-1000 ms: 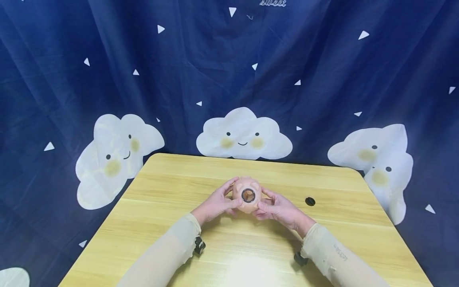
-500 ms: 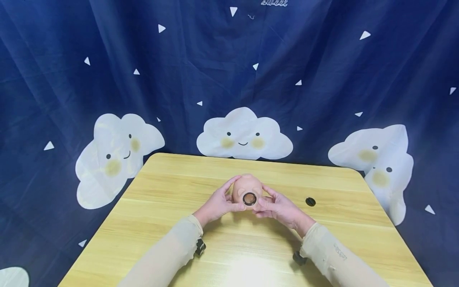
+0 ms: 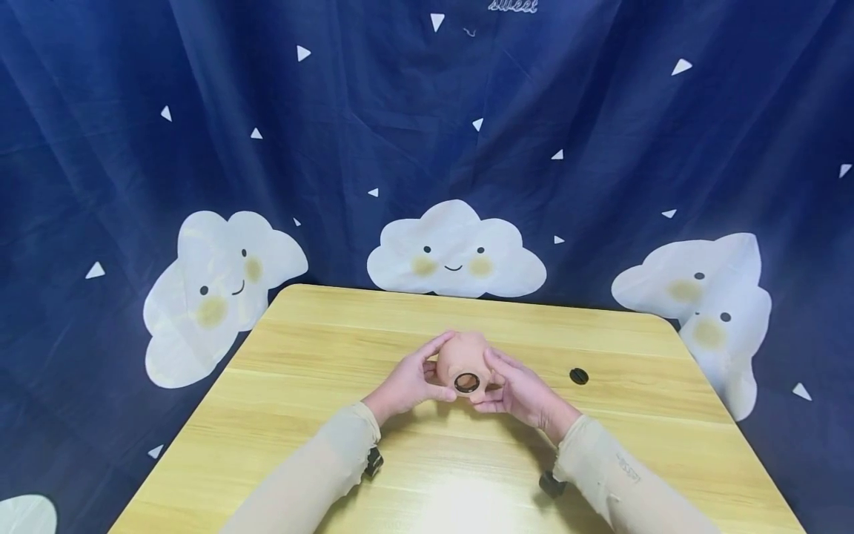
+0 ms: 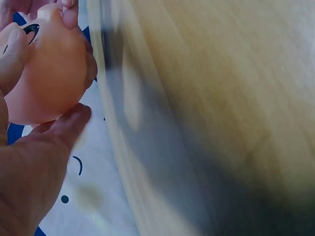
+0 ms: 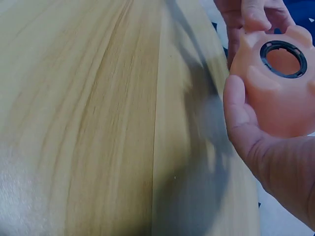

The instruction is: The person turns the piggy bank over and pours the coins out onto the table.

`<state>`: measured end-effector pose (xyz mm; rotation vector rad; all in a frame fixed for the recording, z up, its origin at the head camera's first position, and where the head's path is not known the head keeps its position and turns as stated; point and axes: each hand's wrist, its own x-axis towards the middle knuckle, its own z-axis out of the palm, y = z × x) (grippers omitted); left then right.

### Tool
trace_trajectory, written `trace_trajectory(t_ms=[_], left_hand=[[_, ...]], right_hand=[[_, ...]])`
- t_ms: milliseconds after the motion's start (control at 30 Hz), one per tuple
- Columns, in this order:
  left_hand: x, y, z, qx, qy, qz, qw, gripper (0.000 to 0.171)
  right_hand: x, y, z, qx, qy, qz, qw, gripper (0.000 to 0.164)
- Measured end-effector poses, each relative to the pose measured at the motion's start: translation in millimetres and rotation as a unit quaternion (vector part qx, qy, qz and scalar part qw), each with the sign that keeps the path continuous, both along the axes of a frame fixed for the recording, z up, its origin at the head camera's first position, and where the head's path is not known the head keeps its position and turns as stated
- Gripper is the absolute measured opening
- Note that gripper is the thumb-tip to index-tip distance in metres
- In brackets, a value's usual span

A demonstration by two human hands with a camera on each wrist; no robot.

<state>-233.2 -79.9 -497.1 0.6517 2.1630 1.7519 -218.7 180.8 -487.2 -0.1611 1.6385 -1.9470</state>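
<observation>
Both hands hold a round pink piggy bank [image 3: 462, 356] above the table, one at each side. On its underside is a round hole with a black rim [image 5: 283, 59], with stubby feet around it. That hole faces down toward the person in the head view. My left hand [image 3: 403, 384] grips the left side, thumb low near the hole and fingers round the far side. My right hand [image 3: 523, 389] grips the right side, its thumb along the shell in the right wrist view. A black round plug [image 3: 579, 376] lies on the table to the right.
The light wooden table [image 3: 320, 460] has its far edge just beyond the hands. Behind it hangs a dark blue curtain [image 3: 414, 96] with white clouds and triangles. Black wrist cameras sit under both sleeves.
The piggy bank has tilted in the hands, so its black-rimmed hole has swung downward and more of the shell shows. The hands shifted only slightly; the plug stayed in place.
</observation>
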Motion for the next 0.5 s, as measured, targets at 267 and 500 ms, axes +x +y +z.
trace_trajectory(t_ms=[267, 500], left_hand=[[-2.0, -1.6, 2.9, -0.015, 0.002, -0.011, 0.9998, 0.086], [-4.9, -1.4, 4.5, -0.022, 0.013, -0.012, 0.9996, 0.076]], right_hand=[[4.1, -2.0, -2.9, 0.024, 0.014, -0.033, 0.999, 0.075], [4.4, -1.0, -3.1, 0.043, 0.061, -0.041, 0.996, 0.086]])
